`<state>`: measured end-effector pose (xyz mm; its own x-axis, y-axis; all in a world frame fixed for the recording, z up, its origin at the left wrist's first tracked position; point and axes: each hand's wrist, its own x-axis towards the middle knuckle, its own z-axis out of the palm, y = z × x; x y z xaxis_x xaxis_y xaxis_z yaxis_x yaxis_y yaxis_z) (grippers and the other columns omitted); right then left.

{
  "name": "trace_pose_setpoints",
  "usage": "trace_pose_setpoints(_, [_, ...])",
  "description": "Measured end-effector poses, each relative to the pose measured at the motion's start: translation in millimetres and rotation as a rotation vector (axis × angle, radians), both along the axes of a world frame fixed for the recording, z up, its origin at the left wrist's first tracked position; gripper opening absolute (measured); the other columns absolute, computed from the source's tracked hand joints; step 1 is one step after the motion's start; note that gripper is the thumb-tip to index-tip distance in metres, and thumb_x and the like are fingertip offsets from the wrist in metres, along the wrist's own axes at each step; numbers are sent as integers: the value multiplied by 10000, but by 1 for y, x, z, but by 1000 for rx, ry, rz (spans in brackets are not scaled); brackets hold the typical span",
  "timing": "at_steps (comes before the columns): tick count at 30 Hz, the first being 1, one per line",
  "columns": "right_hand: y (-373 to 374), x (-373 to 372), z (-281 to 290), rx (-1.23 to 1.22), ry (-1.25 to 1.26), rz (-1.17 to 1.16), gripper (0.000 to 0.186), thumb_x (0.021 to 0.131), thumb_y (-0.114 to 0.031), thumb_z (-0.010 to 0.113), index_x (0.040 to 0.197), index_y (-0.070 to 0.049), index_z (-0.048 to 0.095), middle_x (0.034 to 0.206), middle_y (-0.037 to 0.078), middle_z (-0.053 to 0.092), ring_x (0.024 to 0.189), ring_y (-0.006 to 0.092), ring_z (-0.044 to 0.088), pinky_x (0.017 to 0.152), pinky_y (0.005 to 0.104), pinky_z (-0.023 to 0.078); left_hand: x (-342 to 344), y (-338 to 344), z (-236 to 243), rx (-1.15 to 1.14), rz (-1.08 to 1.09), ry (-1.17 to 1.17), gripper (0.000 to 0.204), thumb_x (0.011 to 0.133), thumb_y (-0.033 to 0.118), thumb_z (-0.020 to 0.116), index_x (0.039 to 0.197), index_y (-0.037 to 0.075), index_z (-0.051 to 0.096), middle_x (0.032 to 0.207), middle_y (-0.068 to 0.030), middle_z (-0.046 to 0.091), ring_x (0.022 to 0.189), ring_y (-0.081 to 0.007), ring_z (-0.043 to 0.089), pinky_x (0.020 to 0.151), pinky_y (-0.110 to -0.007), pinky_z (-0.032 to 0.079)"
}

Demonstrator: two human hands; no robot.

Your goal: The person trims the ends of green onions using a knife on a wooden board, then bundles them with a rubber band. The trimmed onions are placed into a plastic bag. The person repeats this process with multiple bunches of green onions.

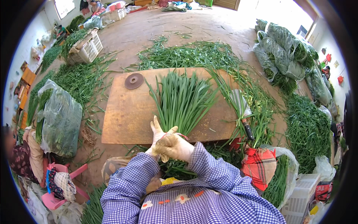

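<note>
A fanned bunch of garlic chives [182, 100] lies on the wooden board, its leaf tips pointing away from me. Red banding shows at the near end, beside my hands. My left hand [156, 135], in a pale glove, has its fingers stretched out at the bunch's lower left. Crossing over the left palm, my gloved right hand [173, 147] is closed; what its fingers grip is hidden. A broad-bladed knife [247, 128] with a dark handle rests at the board's right edge among loose leaves.
A brown round disc [134, 80] sits on the board [125, 112]. Loose greens [190, 55] cover the floor beyond it. Bagged greens [61, 119] stand at left, with more bags [281, 52] stacked at far right. A pink stool [56, 199] is at lower left, a white crate [301, 194] at lower right.
</note>
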<state>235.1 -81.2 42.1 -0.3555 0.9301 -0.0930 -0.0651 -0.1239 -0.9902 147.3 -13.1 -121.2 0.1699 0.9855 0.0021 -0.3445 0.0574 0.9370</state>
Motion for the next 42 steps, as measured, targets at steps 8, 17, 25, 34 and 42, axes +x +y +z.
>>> trace_pose_setpoints(8, [-22,90,-49,-168,-1003,-337,420,880,-450,590,889,-46,705,800,170,682,756,298,669,728,415,521,-9,22,65,-160,-300,509,1183,700,178,839,1493,42,-28,1437,-216,338,1251,-260,441,1030,-331,379])
trace_pose_setpoints(17, [-24,74,-90,-90,-723,-280,144,876,-111,588,887,23,638,676,81,631,506,142,588,537,315,504,-5,5,63,20,-529,1192,1471,475,476,899,1485,256,-148,1534,-259,-49,1277,-398,404,1030,-461,402])
trace_pose_setpoints(25, [4,49,-55,-40,-798,-371,269,851,-292,629,931,-42,687,846,128,696,794,277,675,727,360,534,20,-23,64,467,-431,1669,1355,562,473,843,1499,197,-95,1534,-251,5,1270,-394,388,999,-516,372])
trace_pose_setpoints(34, [-26,55,-32,315,-903,-439,573,804,-219,697,1313,-67,482,717,96,618,651,203,628,643,327,518,14,-19,100,76,-508,1444,1334,561,528,823,1505,193,-58,1527,-263,33,1245,-400,426,1013,-494,371])
trace_pose_setpoints(42, [-4,45,-76,122,125,-732,155,850,-10,657,1004,7,659,920,78,706,809,127,648,715,251,523,-1,-11,87,75,-414,1135,1434,516,544,865,1493,171,-116,1524,-278,-7,1319,-432,342,1061,-472,345])
